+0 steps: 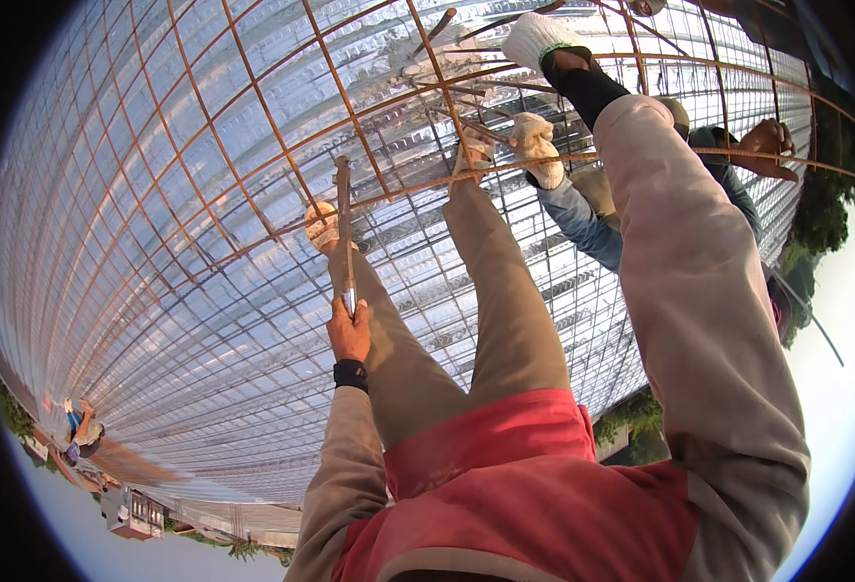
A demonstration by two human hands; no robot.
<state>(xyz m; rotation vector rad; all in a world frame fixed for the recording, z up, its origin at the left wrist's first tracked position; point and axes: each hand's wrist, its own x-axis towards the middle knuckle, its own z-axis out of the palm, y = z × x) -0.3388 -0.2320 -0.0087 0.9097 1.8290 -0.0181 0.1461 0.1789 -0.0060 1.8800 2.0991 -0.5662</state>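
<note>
My bare left hand, with a black band at the wrist, is closed round the lower end of a long rusty rebar bending wrench. The wrench points away from me, and its notched head is level with my left foot. My right hand, in a white knitted glove, is stretched far forward above the rebar grid. Its fingers look curled, but what they grip, if anything, is hidden. Below it, another person's gloved hand, with a blue sleeve, is at a rusty bar.
My feet stand within the grid over corrugated metal decking. Another bare hand rests by the bar at the right. Loose bar ends stick out ahead. A crouching person is far left; trees line the right edge.
</note>
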